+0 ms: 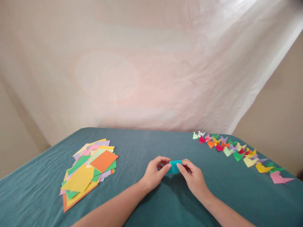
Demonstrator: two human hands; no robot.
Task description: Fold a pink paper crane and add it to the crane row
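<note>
Near the tabletop's (142,148) front edge, the left hand (155,174) and right hand (193,178) pinch a folded teal paper (174,166) between fingertips. Loose coloured sheets (88,168) lie at left; folded paper birds (239,153) line the right edge.

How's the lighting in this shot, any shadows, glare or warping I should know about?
Head view: soft, even light, no glare. A faint shadow lies on the teal cloth under the left hand, right hand and teal paper. Wide-angle warp bows the table edge and backdrop sheet. The folded paper figures look slightly soft toward the right edge.
</note>
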